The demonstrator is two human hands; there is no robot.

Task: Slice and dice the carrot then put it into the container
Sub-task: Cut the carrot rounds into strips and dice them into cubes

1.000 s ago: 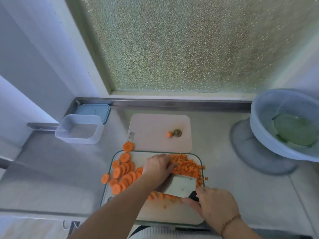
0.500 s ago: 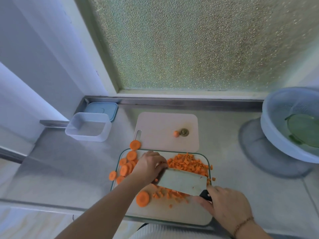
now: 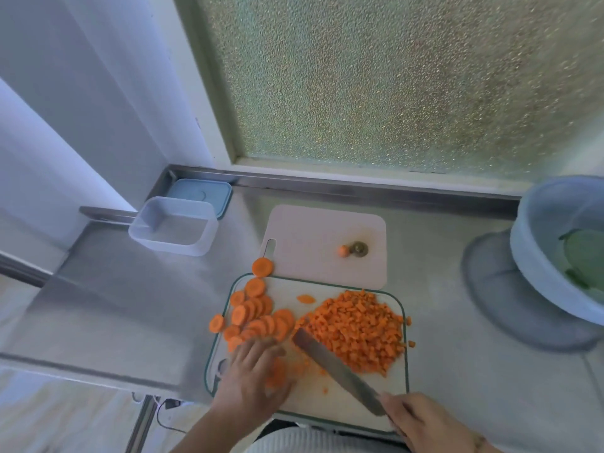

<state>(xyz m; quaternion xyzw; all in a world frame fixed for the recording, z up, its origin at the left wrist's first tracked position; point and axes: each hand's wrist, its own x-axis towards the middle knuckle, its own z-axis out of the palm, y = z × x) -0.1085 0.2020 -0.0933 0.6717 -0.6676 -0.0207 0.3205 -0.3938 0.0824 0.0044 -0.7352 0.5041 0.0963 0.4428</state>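
The steel counter [image 3: 137,299] carries a green-rimmed board [image 3: 404,371] at its front edge, with a plain board [image 3: 313,230] touching it behind. A tub [image 3: 175,228] and lid [image 3: 199,191] sit near the back left corner, a bowl [image 3: 536,256] at the right edge. One slice [image 3: 217,323] lies just left of the rimmed board.

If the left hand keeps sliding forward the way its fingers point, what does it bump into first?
Most likely the carrot slices. The left hand lies on the cutting board, fingers aimed away from the person, and the heap of round slices starts right at its fingertips. The hand is blurred, so this is approximate.
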